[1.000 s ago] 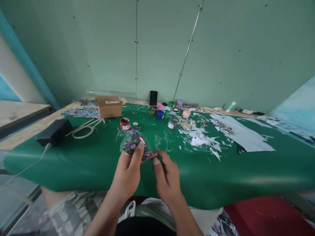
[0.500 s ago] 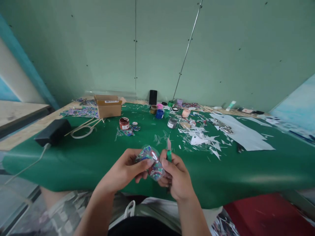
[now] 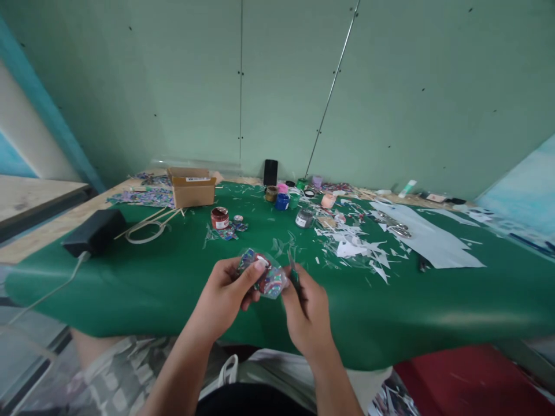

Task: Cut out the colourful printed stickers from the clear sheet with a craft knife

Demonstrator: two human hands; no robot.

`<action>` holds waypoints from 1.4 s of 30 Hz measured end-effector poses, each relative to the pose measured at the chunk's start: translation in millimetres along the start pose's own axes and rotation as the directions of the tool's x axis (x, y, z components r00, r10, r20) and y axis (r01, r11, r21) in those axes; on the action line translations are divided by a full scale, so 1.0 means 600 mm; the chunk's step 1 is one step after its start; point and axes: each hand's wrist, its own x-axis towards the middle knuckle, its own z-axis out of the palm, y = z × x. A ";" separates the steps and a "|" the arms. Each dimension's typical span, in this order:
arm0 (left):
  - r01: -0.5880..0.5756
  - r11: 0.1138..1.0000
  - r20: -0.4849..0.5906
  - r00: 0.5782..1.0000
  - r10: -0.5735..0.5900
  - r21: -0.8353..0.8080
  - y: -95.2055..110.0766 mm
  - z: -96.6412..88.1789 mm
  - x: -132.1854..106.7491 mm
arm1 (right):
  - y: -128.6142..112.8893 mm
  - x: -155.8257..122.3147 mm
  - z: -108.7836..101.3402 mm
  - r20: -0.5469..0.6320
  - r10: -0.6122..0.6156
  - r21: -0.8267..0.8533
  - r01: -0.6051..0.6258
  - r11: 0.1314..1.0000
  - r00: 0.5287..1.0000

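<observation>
Near the table's front, my left hand (image 3: 232, 289) pinches a shiny, multicoloured piece of clear plastic (image 3: 272, 282) between thumb and fingers. The piece has red, blue and green patches and a clear edge. My right hand (image 3: 307, 309) is closed around a craft knife (image 3: 293, 273) with a green handle, its blade pointing up and away from me. The right thumb tip is at the right edge of the plastic piece; whether it grips that edge I cannot tell. Past the hands, clear plastic scraps (image 3: 284, 245) lie on the green table cover (image 3: 173, 283).
An open red paint jar (image 3: 219, 218) stands left of centre, more paint jars (image 3: 282, 201) behind. Farther left are a cardboard box (image 3: 193, 189) and a black power adapter (image 3: 94, 232). White paper scraps (image 3: 350, 248), scissors (image 3: 393, 225) and a paper sheet (image 3: 446, 245) lie right.
The plastic piece has risen slightly and tilted. In my right hand the knife has turned, its blade now showing narrow and dark instead of broad and pale.
</observation>
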 end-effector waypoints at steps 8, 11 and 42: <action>-0.066 0.997 -0.130 0.989 0.072 0.047 -0.003 -0.002 0.001 | 0.000 -0.003 0.008 0.117 0.043 -0.012 -0.042 0.999 0.992; -0.078 0.996 -0.115 0.990 0.082 0.041 -0.003 0.001 0.001 | -0.001 -0.002 0.010 0.191 0.084 0.091 -0.103 0.991 0.978; -0.097 0.983 -0.004 0.995 0.099 0.156 0.026 0.025 -0.041 | -0.012 -0.017 0.024 0.043 -0.258 -0.248 0.260 0.933 0.965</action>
